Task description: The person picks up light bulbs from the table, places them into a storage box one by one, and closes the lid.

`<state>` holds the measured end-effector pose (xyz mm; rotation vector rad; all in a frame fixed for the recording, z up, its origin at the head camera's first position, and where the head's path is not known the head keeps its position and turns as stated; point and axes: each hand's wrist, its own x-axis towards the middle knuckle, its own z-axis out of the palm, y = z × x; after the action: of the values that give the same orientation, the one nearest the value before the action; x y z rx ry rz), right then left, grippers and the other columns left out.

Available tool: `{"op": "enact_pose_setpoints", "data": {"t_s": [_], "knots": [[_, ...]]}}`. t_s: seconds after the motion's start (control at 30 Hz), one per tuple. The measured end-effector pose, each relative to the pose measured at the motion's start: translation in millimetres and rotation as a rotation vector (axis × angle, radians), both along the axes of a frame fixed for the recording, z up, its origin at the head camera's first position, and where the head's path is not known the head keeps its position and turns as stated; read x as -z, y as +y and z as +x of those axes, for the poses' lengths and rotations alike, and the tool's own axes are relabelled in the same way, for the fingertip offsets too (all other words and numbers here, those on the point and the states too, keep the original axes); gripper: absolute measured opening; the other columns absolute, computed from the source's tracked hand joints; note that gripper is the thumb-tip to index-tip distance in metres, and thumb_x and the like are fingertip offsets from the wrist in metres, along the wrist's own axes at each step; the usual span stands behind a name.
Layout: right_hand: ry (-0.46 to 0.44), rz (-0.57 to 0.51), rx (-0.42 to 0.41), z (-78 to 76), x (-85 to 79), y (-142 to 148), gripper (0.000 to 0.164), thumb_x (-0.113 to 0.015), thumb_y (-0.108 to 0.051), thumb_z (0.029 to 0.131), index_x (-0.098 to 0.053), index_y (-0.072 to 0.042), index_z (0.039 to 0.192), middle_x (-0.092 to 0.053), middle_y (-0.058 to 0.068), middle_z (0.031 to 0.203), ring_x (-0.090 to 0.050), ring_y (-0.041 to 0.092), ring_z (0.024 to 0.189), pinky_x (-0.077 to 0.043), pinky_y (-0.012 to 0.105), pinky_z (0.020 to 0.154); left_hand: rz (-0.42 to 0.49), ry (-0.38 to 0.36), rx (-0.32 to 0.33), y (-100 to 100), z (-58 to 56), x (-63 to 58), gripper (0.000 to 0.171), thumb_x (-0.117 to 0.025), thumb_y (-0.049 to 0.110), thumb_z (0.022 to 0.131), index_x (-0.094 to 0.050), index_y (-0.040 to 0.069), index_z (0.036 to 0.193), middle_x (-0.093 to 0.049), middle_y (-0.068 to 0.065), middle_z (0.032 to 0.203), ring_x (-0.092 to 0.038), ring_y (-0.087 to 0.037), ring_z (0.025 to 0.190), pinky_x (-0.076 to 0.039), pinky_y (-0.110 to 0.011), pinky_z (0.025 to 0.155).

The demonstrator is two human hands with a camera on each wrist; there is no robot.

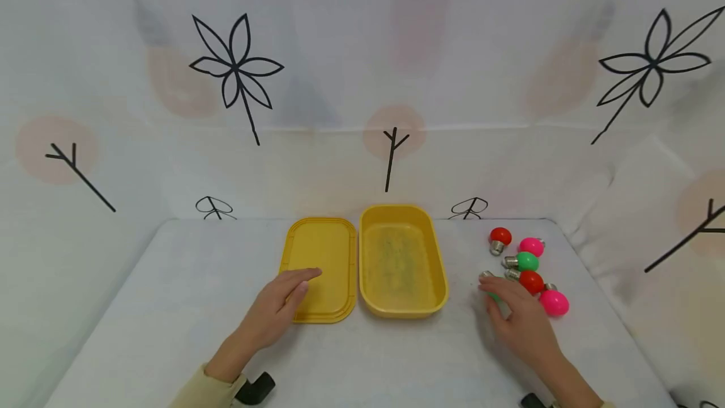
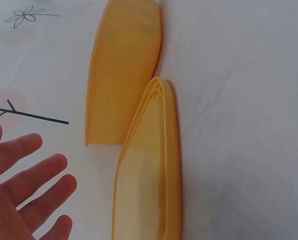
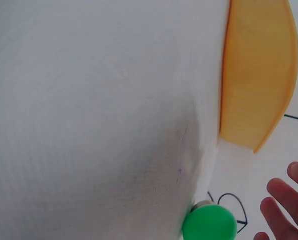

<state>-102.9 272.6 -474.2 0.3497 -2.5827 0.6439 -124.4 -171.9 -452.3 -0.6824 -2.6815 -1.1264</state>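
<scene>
Head view: the right hand (image 1: 521,317), at the yellow tub's (image 1: 403,312) four o'clock, bends loosely over a green bulb (image 1: 495,297), mostly hidden. Its knuckles might nudge the red bulb (image 1: 531,282) at two o'clock, which could roll. The left hand (image 1: 277,307), relaxed and empty, reaches over the lid (image 1: 325,250); contact is unclear.

Left wrist: the lid is cut off at six o'clock.

Right wrist: the spread hand shows no grip; the bulb is cropped at five o'clock.

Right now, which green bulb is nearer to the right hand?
The green bulb partly covered by the right hand; the other green bulb lies uncovered, farther away.
</scene>
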Motion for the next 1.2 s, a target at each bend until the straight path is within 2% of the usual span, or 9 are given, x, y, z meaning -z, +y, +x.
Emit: {"op": "enact_pose_setpoints", "data": {"t_s": [0.03, 0.2, 0.43, 0.63, 0.7, 0.87, 0.93, 1.07, 1.2], "knots": [[-0.001, -0.013, -0.001, -0.3, -0.4, 0, 0.039, -0.082, -0.001, 0.075, -0.071, -0.01, 0.111, -0.068, 0.005, 0.118, -0.061, 0.026, 0.112, -0.023, -0.001, 0.091, 0.019, -0.017, 0.0, 1, -1.2, 1.3, 0.032, -0.047, 0.028, 0.107, -0.064, 0.019, 0.132, -0.061, 0.01, 0.133, -0.054, -0.015, 0.126, -0.043, -0.045, 0.103], [-0.019, -0.068, 0.026, -1.0, -2.1, 3, 0.045, -0.081, 0.001, 0.076, -0.069, -0.009, 0.119, -0.068, 0.005, 0.117, -0.062, 0.027, 0.11, -0.024, -0.001, 0.089, 0.089, -0.1, -0.005, 3, -8.1, 10.8, 0.029, -0.05, 0.021, 0.105, -0.066, 0.014, 0.129, -0.063, 0.008, 0.129, -0.056, -0.019, 0.124, -0.042, -0.048, 0.103], [-0.009, -0.114, 0.077, -0.4, 1.8, 9, 0.046, -0.081, 0.001, 0.077, -0.067, -0.006, 0.12, -0.068, 0.009, 0.114, -0.062, 0.029, 0.105, -0.024, -0.001, 0.087, 0.124, -0.2, -0.023, 10, -16.7, 18.9, 0.029, -0.057, 0.019, 0.102, -0.065, 0.014, 0.13, -0.065, 0.005, 0.125, -0.059, -0.015, 0.114, -0.047, -0.047, 0.097], [-0.049, -0.114, 0.109, 0.6, 2.7, 12, 0.047, -0.081, -0.002, 0.078, -0.065, -0.006, 0.122, -0.067, 0.01, 0.116, -0.06, 0.03, 0.106, -0.027, 0.002, 0.085, 0.127, -0.212, -0.005, 20, -27.2, 21.9, 0.029, -0.061, 0.016, 0.1, -0.064, 0.013, 0.129, -0.066, 0.008, 0.121, -0.06, -0.01, 0.107, -0.051, -0.038, 0.091], [-0.061, -0.113, 0.121, 0.5, 2.0, 13, 0.047, -0.081, -0.003, 0.079, -0.065, -0.006, 0.122, -0.066, 0.01, 0.117, -0.06, 0.03, 0.107, -0.032, 0.007, 0.084, 0.129, -0.207, -0.003, 24, -30.4, 20.4, 0.03, -0.061, 0.016, 0.1, -0.064, 0.013, 0.129, -0.065, 0.01, 0.121, -0.06, -0.01, 0.106, -0.051, -0.037, 0.091], [-0.085, -0.097, 0.147, -1.4, -0.2, 15, 0.048, -0.081, -0.005, 0.079, -0.064, -0.005, 0.124, -0.065, 0.012, 0.118, -0.059, 0.033, 0.108, -0.048, 0.031, 0.081, 0.128, -0.184, 0.019, 32, -36.9, 15.9, 0.03, -0.062, 0.014, 0.099, -0.064, 0.01, 0.129, -0.065, 0.008, 0.121, -0.061, -0.013, 0.106, -0.052, -0.04, 0.09], [-0.08, -0.096, 0.147, -1.9, -0.6, 16, 0.049, -0.081, -0.005, 0.079, -0.064, -0.005, 0.124, -0.065, 0.013, 0.118, -0.059, 0.033, 0.108, -0.047, 0.028, 0.082, 0.129, -0.181, 0.028, 35, -39.2, 14.9, 0.03, -0.061, 0.014, 0.099, -0.063, 0.01, 0.129, -0.065, 0.006, 0.122, -0.061, -0.013, 0.106, -0.051, -0.041, 0.09], [-0.058, -0.102, 0.143, -1.7, -1.2, 17, 0.048, -0.08, -0.003, 0.079, -0.064, -0.004, 0.124, -0.066, 0.013, 0.117, -0.059, 0.033, 0.108, -0.033, 0.009, 0.082, 0.148, -0.192, 0.044, 40, -44.6, 13.1, 0.031, -0.06, 0.016, 0.101, -0.062, 0.009, 0.131, -0.065, 0.002, 0.123, -0.06, -0.014, 0.106, -0.051, -0.04, 0.09], [-0.051, -0.109, 0.143, -2.2, -2.0, 17, 0.048, -0.079, -0.002, 0.079, -0.064, -0.003, 0.125, -0.066, 0.013, 0.117, -0.059, 0.034, 0.108, -0.03, 0.006, 0.081, 0.172, -0.21, 0.045, 45, -49.2, 9.7, 0.033, -0.058, 0.02, 0.102, -0.061, 0.009, 0.133, -0.066, -0.001, 0.123, -0.06, -0.015, 0.106, -0.051, -0.038, 0.089]]}}
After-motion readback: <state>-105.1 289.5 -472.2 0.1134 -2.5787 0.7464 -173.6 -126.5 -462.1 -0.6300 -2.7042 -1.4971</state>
